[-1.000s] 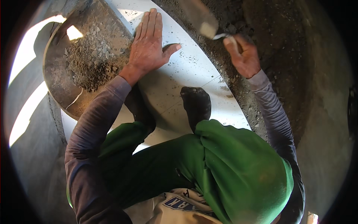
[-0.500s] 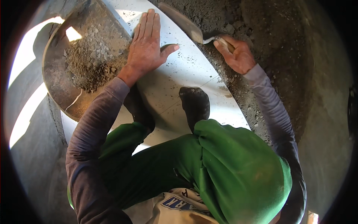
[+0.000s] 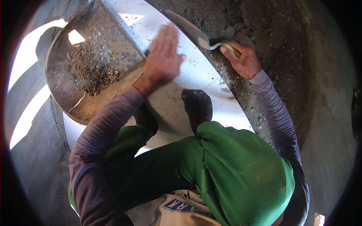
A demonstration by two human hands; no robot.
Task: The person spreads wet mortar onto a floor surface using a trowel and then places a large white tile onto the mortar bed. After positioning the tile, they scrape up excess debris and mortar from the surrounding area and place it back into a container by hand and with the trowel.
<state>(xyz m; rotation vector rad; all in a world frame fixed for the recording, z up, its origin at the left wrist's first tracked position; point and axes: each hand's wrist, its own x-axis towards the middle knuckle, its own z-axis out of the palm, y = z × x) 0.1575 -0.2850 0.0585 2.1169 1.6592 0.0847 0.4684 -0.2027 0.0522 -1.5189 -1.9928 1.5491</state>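
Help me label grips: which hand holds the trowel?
The right hand: it grips the trowel, whereas the left hand is palm down, without any tool.

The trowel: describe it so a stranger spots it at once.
Find the white tiles and follow their right edge up, beside the dark soil. There the right hand holds the trowel by its handle, blade along that edge. Unlike the brown pan, it has a shiny bent neck.

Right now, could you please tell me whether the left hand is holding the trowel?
No, the trowel is in the right hand, while the left hand is open.
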